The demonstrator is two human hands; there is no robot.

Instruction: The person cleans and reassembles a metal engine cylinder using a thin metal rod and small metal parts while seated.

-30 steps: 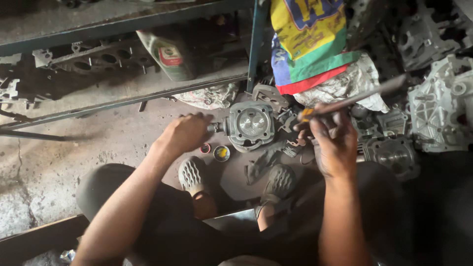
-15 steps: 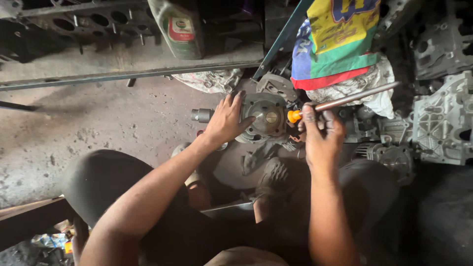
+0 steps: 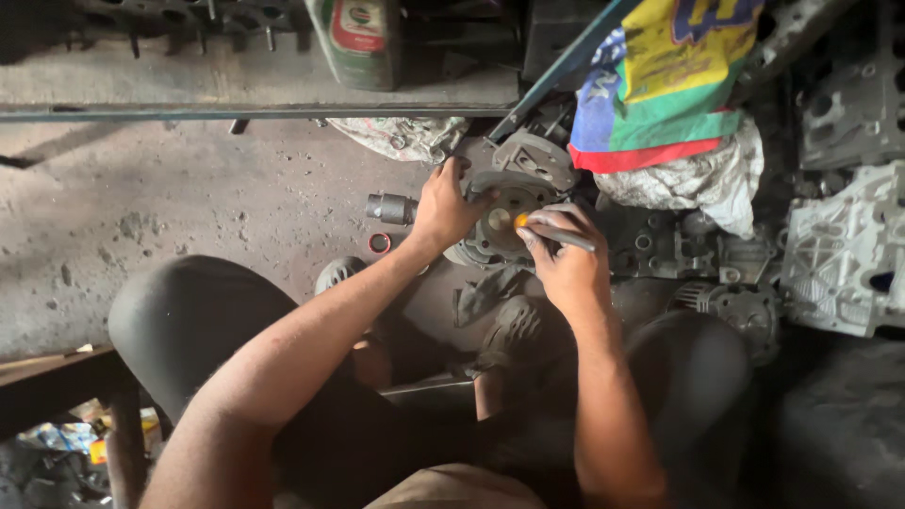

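Since half a second ago the rod-like tool has swung from pointing up and away to lying short across the right hand (image 3: 566, 269), and the left hand (image 3: 443, 209) has stayed clamped on the same part. That part, a round grey metal housing (image 3: 500, 221), sits on the ground between the two hands, just in front of the person's feet. The left hand lies over its left edge, fingers spread and curled onto the rim, steadying it rather than enclosing it. The right hand is closed around a dark metal tool (image 3: 564, 237) with an orange tip (image 3: 520, 220); the tip touches the housing near its pale centre, and the shaft runs back over the knuckles.

Just left of the left hand a short grey cylinder (image 3: 389, 207) lies on the concrete floor (image 3: 189, 217), with a small red ring (image 3: 379, 243) below it. Beyond the hands a crumpled dirty cloth (image 3: 401, 137) lies under a metal rail (image 3: 236, 111), and a green container (image 3: 363, 42) stands further back. Above the right hand hangs a bright yellow, green and red fabric (image 3: 674, 80); to its right sit pale cast engine parts (image 3: 844, 250). Both sandalled feet (image 3: 514, 330) rest below the housing.
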